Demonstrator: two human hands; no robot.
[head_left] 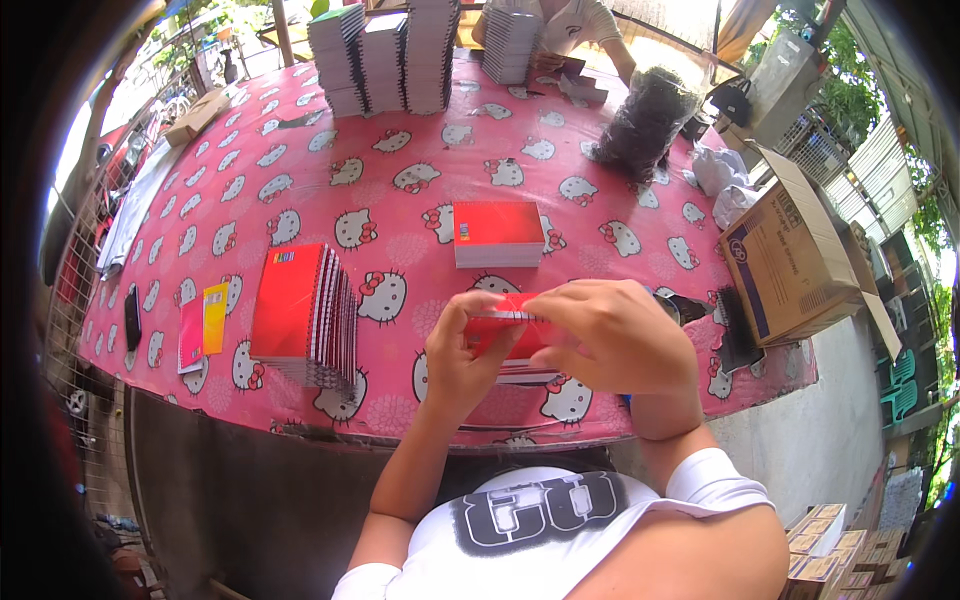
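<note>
A small red notebook (487, 332) is held up near the table's front edge, in front of my chest. My left hand (455, 355) is closed round its left side, thumb in front and index finger over the top. From the right, my right hand (625, 335) bends its fingers onto the notebook's top edge and covers much of that side. Beneath the hands, the white page edges of a low stack (525, 379) show in part. Just beyond lies a neat block of red-covered notebooks (497, 222); to the left stands a stack of red spiral notebooks (287, 305).
Pink and yellow notebooks (214, 320) and a dark phone (132, 318) lie at the left on the pink tablecloth (400, 190). Tall spiral notebook stacks (385, 65) stand far back. A person (565, 25) sits opposite. At right are a black bundle (645, 120) and an open cardboard box (790, 255).
</note>
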